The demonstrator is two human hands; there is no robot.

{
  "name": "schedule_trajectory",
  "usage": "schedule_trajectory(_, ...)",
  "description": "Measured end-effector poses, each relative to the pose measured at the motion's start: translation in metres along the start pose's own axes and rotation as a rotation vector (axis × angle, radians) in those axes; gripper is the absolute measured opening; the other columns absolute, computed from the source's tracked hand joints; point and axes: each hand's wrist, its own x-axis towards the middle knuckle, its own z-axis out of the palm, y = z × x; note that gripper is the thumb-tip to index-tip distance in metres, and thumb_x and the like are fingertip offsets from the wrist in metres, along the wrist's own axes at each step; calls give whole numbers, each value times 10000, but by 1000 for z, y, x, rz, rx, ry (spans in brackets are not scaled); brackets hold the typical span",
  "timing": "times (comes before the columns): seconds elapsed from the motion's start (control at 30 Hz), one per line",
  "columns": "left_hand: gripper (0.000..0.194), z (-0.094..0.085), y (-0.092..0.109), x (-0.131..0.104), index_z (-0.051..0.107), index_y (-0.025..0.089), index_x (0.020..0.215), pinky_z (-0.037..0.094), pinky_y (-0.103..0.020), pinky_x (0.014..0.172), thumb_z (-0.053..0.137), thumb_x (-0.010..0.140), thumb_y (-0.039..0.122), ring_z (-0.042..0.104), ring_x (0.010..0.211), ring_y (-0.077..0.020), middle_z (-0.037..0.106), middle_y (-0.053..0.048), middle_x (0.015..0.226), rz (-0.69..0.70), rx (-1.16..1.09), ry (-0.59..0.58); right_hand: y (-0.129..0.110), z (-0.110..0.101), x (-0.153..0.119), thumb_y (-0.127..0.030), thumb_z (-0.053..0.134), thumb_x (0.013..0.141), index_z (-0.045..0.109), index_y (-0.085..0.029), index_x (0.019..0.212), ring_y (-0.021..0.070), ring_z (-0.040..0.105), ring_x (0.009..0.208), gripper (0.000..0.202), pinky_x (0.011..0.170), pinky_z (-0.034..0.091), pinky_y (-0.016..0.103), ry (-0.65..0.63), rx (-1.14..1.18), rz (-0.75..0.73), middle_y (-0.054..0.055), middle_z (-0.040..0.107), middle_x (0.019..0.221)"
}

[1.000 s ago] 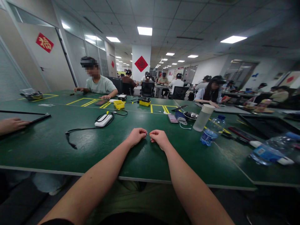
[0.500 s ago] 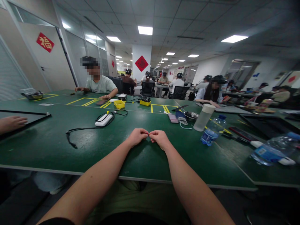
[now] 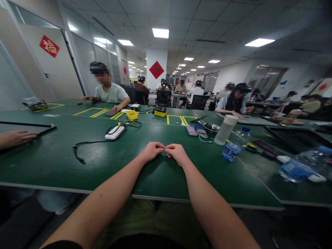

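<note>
My left hand and my right hand meet fingertip to fingertip just above the green table. Between their pinched fingers sits a tiny red and silvery piece, too small to name. Both hands are closed on it, one from each side, and the fingers cover most of it. Left of my hands lies a white power bank with a black cable. To the right stand a frosted bottle and a clear water bottle with a blue cap.
Yellow bins and a metal bowl stand farther back. A second water bottle lies at right near a black tray. Another person's hand rests at left on a black-edged board; a person sits across.
The other person's hand at left has slid right along the board's edge. My two hands stay in place, still pinching the small piece.
</note>
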Motion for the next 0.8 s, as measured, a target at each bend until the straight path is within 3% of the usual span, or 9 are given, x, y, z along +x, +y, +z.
schedule_trajectory(0.5,215,-11,-2,4,658,108,873,431,-215,549,636,701,236,528,544,-98,614,-8,639,-58,-110,122,1,0,3,-207,692,621,654,-118,785,100,569,496,190,440,505,208,82,123,55,20,623,616)
schedule_trajectory(0.8,206,-8,-1,2,666,116,857,419,-213,539,628,713,259,538,549,-109,615,-12,617,-21,-48,78,2,0,2,-238,699,635,660,-123,797,97,573,501,202,446,497,199,47,94,42,22,637,630)
